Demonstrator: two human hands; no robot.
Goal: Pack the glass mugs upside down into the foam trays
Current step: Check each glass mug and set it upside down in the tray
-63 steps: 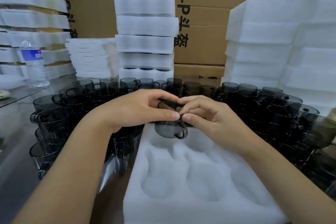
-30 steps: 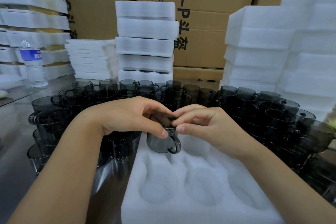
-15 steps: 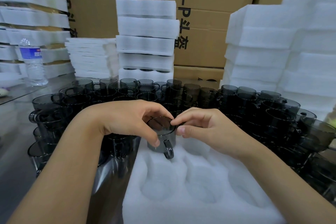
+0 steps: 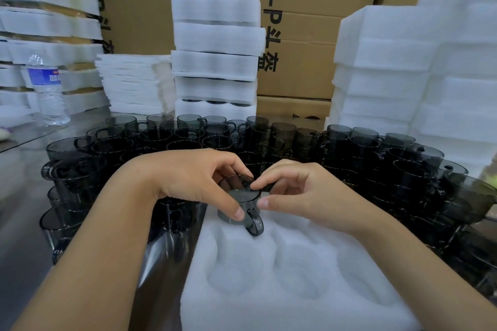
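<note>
Head view: left hand (image 4: 188, 180) and right hand (image 4: 304, 193) pinch the upside-down mug (image 4: 238, 191). Slippery, breakable glass; hold its sides.

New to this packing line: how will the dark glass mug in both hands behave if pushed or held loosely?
The glass mug looks rigid, probably fragile if knocked. Its glossy wall may slip in a loose grip. Upside down in the foam tray pocket, it likely won't roll.

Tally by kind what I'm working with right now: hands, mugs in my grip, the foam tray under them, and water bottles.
hands: 2 (left hand, right hand)
held mug: 1
foam tray: 1
water bottle: 1
Total: 5
</note>
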